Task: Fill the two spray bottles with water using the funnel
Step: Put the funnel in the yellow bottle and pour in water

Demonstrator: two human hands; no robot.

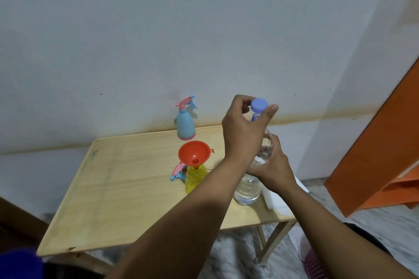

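Fingers and thumb of the left hand [243, 129] pinch the blue cap [259, 105] atop a clear water bottle [249, 184]. Right hand [273, 164] wraps the bottle's middle, gripping it upright above the wooden table [127, 195]. Bottle holds water in its lower part. Left of it: yellow spray bottle [195, 178], open, with an orange funnel [195, 153] seated in its neck. Its pink-and-blue trigger head [178, 172] lies on the table just beside it. Blue spray bottle [186, 123], trigger head on, stands near the wall. White block [278, 203] lies by the table's right edge.
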